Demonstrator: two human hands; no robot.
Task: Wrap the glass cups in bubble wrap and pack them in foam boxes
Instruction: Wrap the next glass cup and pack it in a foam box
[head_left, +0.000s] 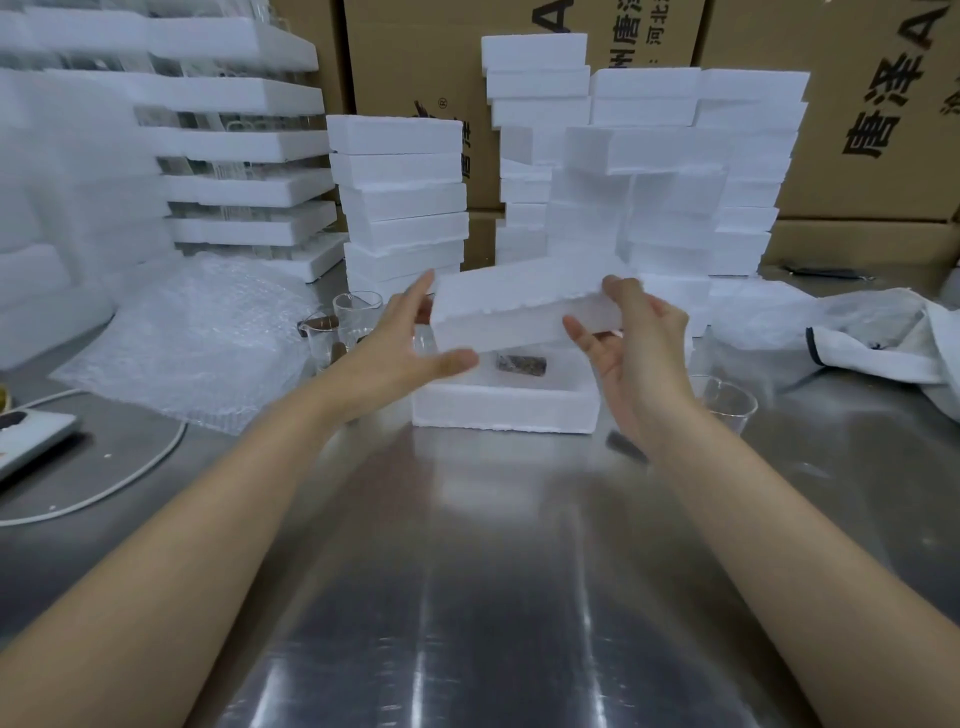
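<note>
Holding foam lid (519, 306) in both hands, in the air directly over open foam box (498, 408). Not touching the box; gap visible between the two.

Gripping left end of lid with left hand (405, 348): thumb under near lower edge, fingers stretched up along the end face. Gripping right end with right hand (634, 353): fingertips curled over the top far edge, one finger laid along the near long face.

Lid orientation: long axis running left to right, roughly parallel to the long axis of the box below. Right end slightly higher than left. Near long face turned toward the camera.

Box sitting flat on steel table (493, 571), centre of view, open side up, long axis left to right. Inside it, lying on its side, a short dark brown cylinder (522, 364), long axis also left to right. Cannot tell from the blur whether wrapped, or what part of a cup.

Bare glass cups (343, 322) standing upright just left of the box, partly behind the left hand. Another glass cup (727, 402) upright just right of the box, behind the right wrist.

Sheet of bubble wrap (192, 343) spread flat at left of table. Stacks of closed foam boxes (400, 202) behind, backed by printed cardboard cartons (857, 130). White cloth (893, 338) crumpled at far right. Power strip (31, 436) at far left.
</note>
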